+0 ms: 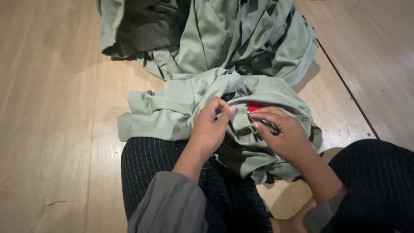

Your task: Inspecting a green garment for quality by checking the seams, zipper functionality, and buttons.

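A pale green garment (172, 108) lies crumpled across my lap. My left hand (211, 127) pinches a fold of its cloth between thumb and fingers. My right hand (282, 131) presses on the same garment just to the right, fingers curled over the fabric and a small dark object that I cannot make out. A small red patch (254, 105) shows on the garment between and just above the two hands.
A heap of similar pale green garments (224, 34) lies on the wooden floor (47, 121) beyond my lap. My legs in dark pinstriped trousers (146, 168) are folded on the floor. A dark seam (345, 82) runs diagonally across the floor at right.
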